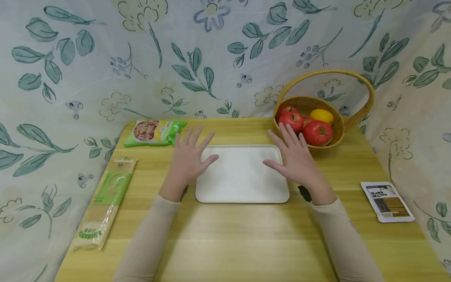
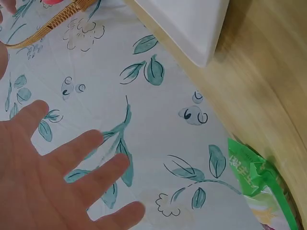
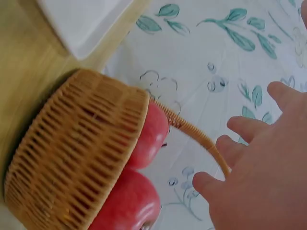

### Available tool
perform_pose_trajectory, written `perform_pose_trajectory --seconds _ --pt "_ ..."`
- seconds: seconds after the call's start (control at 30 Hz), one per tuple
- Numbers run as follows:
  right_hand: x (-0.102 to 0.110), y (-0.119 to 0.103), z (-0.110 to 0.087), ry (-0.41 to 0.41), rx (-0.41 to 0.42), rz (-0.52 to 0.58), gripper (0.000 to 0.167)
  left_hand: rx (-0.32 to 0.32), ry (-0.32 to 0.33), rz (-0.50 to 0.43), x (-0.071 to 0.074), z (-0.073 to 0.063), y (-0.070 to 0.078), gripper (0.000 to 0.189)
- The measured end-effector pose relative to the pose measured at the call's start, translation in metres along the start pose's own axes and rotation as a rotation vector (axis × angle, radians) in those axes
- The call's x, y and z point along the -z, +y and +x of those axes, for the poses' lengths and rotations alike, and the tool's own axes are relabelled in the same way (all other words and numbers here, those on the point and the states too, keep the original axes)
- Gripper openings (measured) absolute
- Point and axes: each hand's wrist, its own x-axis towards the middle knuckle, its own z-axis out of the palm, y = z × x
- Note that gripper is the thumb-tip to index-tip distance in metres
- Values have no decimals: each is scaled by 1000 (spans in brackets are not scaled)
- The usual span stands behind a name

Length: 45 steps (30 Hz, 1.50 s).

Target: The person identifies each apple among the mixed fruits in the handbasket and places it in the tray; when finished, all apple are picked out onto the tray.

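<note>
White tray (image 1: 242, 174) is parked on the tabletop (image 1: 229, 235) in the head view, with the left hand (image 1: 190, 158) and right hand (image 1: 299, 162) raised at its two sides, fingers spread wide, nothing gripped. From the left wrist, the tray's corner and part of a green packet (image 2: 263, 184) are caught past splayed fingers. From the right wrist, a wicker basket (image 3: 76, 148) with red apples (image 3: 129, 199) is shown near the outstretched fingers.

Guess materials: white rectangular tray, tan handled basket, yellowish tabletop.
White rectangular tray: likely plastic, smooth; soft sheen, rounded corners.
Tan handled basket: wicker or plastic lookalike, ribbed; strands visibly woven.
Yellowish wood-grained tabletop: wood or printed laminate, satin; grain bands, diffuse glare.
</note>
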Motion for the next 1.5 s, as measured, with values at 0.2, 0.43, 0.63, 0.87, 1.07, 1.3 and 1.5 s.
perform_pose_trajectory --seconds 0.2,0.43,0.63,0.87,1.07,1.3,1.5 --pt "16 17 -1 114 -15 48 95 55 -51 -39 -1 -5 -7 79" --pt "27 43 -5 241 -40 153 95 70 -159 -143 -10 -12 -17 79" --pt "29 66 -7 304 -121 266 95 80 -247 -302 -22 -14 -29 74" --pt "30 85 -13 320 -214 385 94 123 -332 -500 -36 -14 -39 71" --pt "27 100 -14 328 -264 429 96 158 -408 -714 -45 -18 -48 66" --pt "23 112 -15 345 -289 481 99 174 -511 -960 -53 -23 -64 62" --pt "20 118 -18 321 -335 523 101 140 -609 -1040 -56 -27 -73 67"
